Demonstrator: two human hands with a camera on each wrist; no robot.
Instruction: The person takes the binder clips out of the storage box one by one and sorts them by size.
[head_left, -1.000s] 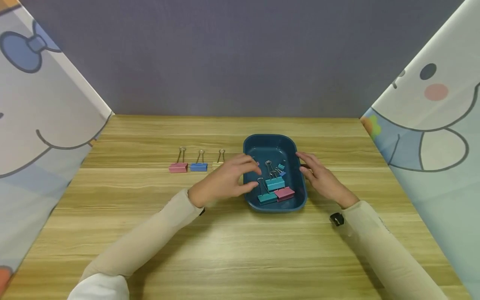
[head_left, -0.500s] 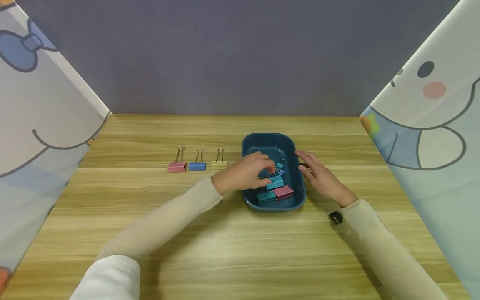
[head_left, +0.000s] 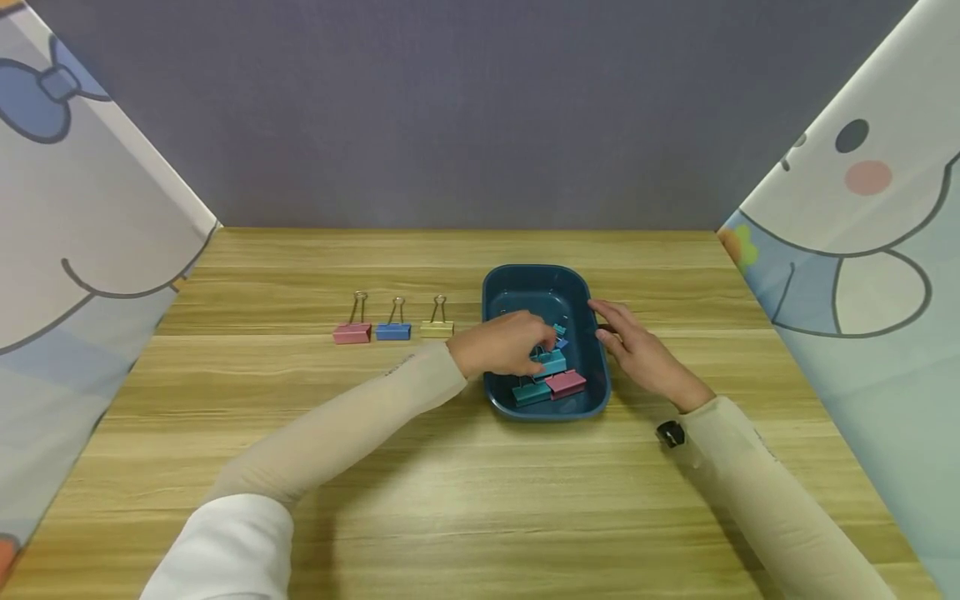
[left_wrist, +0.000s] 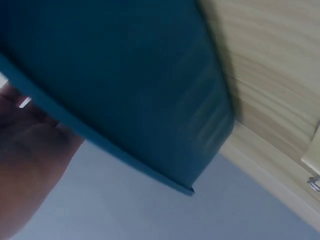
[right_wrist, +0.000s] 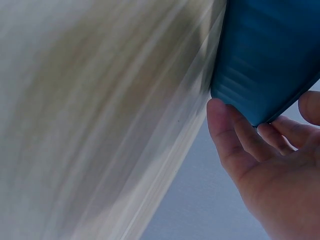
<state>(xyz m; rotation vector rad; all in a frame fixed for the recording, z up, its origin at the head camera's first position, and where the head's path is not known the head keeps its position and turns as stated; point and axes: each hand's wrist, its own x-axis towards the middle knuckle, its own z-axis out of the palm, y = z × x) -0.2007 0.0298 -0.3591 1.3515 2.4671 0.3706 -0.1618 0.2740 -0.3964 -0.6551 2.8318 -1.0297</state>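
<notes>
In the blue tray (head_left: 587,354), the bright turquoise clip (head_left: 552,363) lies crosswise, right end angled slightly farther off, handles away from the person, beside the left grip's (head_left: 512,343) thumb (whether it pinches anything, I cannot tell). The relaxed right grip (head_left: 643,357) touches the tray's right side.

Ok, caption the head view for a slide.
Left hand inside a blue tray of binder clips, right hand against its side.
</notes>
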